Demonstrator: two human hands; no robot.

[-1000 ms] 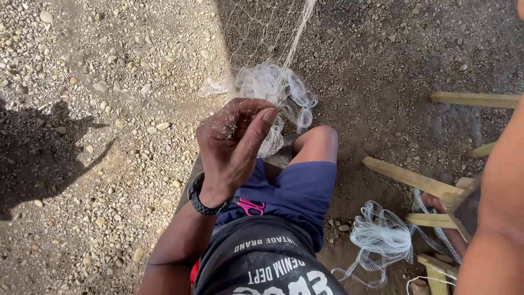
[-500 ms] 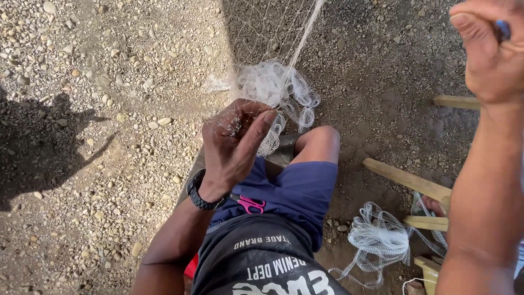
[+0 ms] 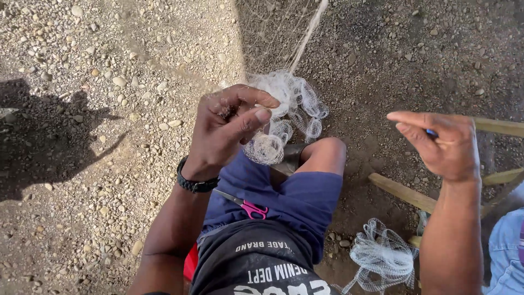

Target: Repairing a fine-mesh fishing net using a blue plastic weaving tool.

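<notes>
Gravel (image 3: 82,65) fills the left of the frame. At centre, the left hand (image 3: 226,134) pinches white net (image 3: 284,109), which stretches toward the upper edge. At right, the right hand (image 3: 445,145) grips a blue needle (image 3: 431,132), well apart from the net.

Pink-handled scissors (image 3: 248,206) lying on blue shorts (image 3: 297,199), wooden slats (image 3: 403,192) on gravel ground (image 3: 109,82), black wristwatch (image 3: 195,183) nearby.

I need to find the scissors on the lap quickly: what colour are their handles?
Pink; the scissors lie on the blue shorts, clearest in the head view.
</notes>
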